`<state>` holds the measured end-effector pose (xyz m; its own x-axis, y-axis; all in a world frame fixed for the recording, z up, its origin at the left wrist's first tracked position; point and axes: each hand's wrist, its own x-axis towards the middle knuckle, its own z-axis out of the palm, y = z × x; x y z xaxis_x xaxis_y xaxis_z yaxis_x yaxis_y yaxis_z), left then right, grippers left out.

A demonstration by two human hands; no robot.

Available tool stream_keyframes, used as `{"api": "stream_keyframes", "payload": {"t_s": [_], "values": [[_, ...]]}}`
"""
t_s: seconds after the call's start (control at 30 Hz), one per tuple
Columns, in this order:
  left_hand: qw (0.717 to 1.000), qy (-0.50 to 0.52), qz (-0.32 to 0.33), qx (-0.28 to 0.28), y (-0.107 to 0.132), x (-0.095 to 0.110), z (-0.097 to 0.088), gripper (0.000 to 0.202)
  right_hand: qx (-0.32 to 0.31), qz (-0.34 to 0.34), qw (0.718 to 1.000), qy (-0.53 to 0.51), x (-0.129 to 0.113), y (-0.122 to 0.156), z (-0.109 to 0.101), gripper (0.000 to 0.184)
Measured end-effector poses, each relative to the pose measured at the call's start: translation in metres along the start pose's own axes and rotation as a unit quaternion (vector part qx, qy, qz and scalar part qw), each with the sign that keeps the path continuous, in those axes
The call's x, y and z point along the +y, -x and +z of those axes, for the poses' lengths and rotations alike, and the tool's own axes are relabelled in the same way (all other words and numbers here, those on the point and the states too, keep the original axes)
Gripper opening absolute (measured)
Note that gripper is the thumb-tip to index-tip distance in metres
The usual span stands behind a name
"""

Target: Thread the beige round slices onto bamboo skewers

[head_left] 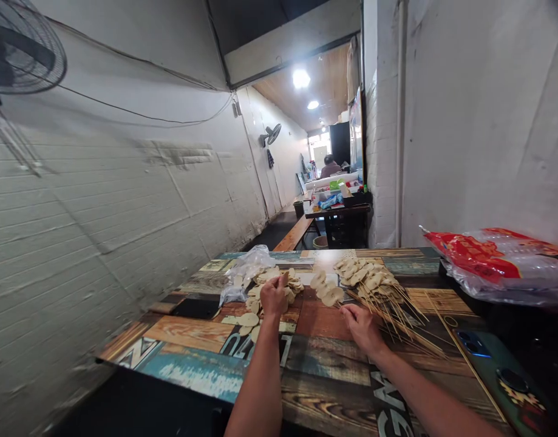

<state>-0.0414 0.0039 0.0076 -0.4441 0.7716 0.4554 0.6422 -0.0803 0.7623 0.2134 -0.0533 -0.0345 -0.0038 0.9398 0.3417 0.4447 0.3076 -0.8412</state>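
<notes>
Above the table the right hand pinches a skewer; the left hand's grip is hidden.

Bench and skewered food suggest an eatery.

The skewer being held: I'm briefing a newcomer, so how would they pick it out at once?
On the patchwork wood-look table, find the right hand. The held skewer points away from it, bearing pale, flat round slices. Unlike the heap of loaded skewers to its right, it is in a hand.
</notes>
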Motion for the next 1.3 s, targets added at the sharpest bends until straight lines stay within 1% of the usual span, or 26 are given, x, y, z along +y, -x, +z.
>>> {"api": "stream_keyframes", "payload": {"t_s": [0.07, 0.1, 0.17, 0.2, 0.27, 0.33, 0.4, 0.43, 0.47, 0.53, 0.57, 0.7, 0.73, 0.77, 0.8, 0.87, 0.9, 0.93, 0.97, 1.03, 1.1, 1.2, 1.23, 1.3], "values": [[0.994, 0.102, -0.047, -0.02, 0.004, 0.009, 0.006, 0.032, 0.009, -0.003, 1.0, -0.012, -0.001, 0.0, -0.001, 0.041], [0.985, 0.146, -0.072, -0.051, 0.005, 0.012, 0.009, 0.034, 0.013, -0.005, 1.0, -0.016, -0.001, 0.0, -0.001, 0.04], [0.961, 0.209, -0.108, -0.144, 0.009, 0.015, 0.012, 0.037, 0.018, -0.009, 1.0, -0.019, -0.002, 0.0, -0.003, 0.04], [0.949, 0.221, -0.115, -0.193, 0.011, 0.016, 0.012, 0.039, 0.018, -0.009, 1.0, -0.018, -0.003, -0.001, -0.004, 0.04], [0.939, 0.188, -0.099, -0.271, 0.015, 0.018, 0.009, 0.042, 0.015, -0.005, 1.0, -0.012, -0.005, -0.001, -0.006, 0.041], [0.931, 0.098, -0.055, -0.347, 0.019, 0.022, 0.005, 0.04, 0.017, -0.003, 1.0, -0.005, -0.007, -0.001, -0.008, 0.042], [0.907, 0.013, 0.002, -0.421, 0.024, 0.028, 0.001, 0.035, 0.022, -0.005, 1.0, 0.002, -0.008, -0.002, -0.009, 0.042], [0.894, -0.014, 0.03, -0.446, 0.026, 0.031, 0.0, 0.033, 0.025, -0.006, 1.0, 0.006, -0.008, -0.002, -0.01, 0.042], [0.886, -0.03, 0.055, -0.459, 0.028, 0.034, -0.001, 0.031, 0.026, -0.004, 1.0, 0.011, -0.008, -0.002, -0.01, 0.042], [0.885, -0.046, 0.087, -0.455, 0.03, 0.039, -0.001, 0.031, 0.027, 0.001, 0.999, 0.019, -0.007, -0.003, -0.011, 0.043], [0.885, -0.051, 0.093, -0.453, 0.031, 0.041, -0.001, 0.031, 0.026, 0.002, 0.999, 0.02, -0.007, -0.003, -0.01, 0.044], [0.877, -0.078, 0.076, -0.468, 0.033, 0.043, 0.002, 0.033, 0.024, -0.002, 1.0, 0.013, -0.006, -0.003, -0.01, 0.048], [0.882, -0.082, 0.068, -0.459, 0.032, 0.043, 0.003, 0.032, 0.023, -0.002, 1.0, 0.012, -0.007, -0.003, -0.01, 0.049], [0.896, -0.079, 0.06, -0.434, 0.032, 0.042, 0.005, 0.032, 0.023, -0.001, 1.0, 0.01, -0.007, -0.003, -0.01, 0.049], [0.915, -0.066, 0.052, -0.394, 0.031, 0.041, 0.008, 0.03, 0.023, -0.001, 1.0, 0.008, -0.007, -0.003, -0.011, 0.05], [0.954, -0.006, 0.019, -0.298, 0.028, 0.038, 0.013, 0.028, 0.024, -0.001, 1.0, 0.002, -0.009, -0.003, -0.012, 0.049], [0.965, 0.045, -0.014, -0.258, 0.026, 0.036, 0.016, 0.027, 0.025, -0.001, 1.0, 0.0, -0.01, -0.003, -0.012, 0.048], [0.966, 0.107, -0.06, -0.229, 0.024, 0.034, 0.019, 0.027, 0.024, -0.002, 1.0, -0.002, -0.01, -0.003, -0.013, 0.048], [0.955, 0.176, -0.114, -0.21, 0.022, 0.032, 0.021, 0.026, 0.02, -0.003, 1.0, -0.004, -0.011, -0.003, -0.013, 0.047], [0.91, 0.308, -0.208, -0.184, 0.019, 0.028, 0.024, 0.026, 0.002, -0.008, 1.0, -0.013, -0.012, -0.001, -0.013, 0.045], [0.868, 0.392, -0.261, -0.158, 0.015, 0.025, 0.024, 0.026, -0.027, -0.017, 0.999, -0.023, -0.012, 0.0, -0.012, 0.042], [0.833, 0.451, -0.288, -0.138, 0.011, 0.02, 0.021, 0.027, -0.071, -0.039, 0.996, -0.031, -0.011, 0.004, -0.011, 0.039], [0.824, 0.465, -0.29, -0.142, 0.009, 0.018, 0.02, 0.03, -0.08, -0.047, 0.995, -0.029, -0.011, 0.005, -0.011, 0.038], [0.812, 0.487, -0.284, -0.154, 0.008, 0.015, 0.018, 0.044, -0.091, -0.055, 0.994, -0.021, -0.012, 0.006, -0.012, 0.037]]}}
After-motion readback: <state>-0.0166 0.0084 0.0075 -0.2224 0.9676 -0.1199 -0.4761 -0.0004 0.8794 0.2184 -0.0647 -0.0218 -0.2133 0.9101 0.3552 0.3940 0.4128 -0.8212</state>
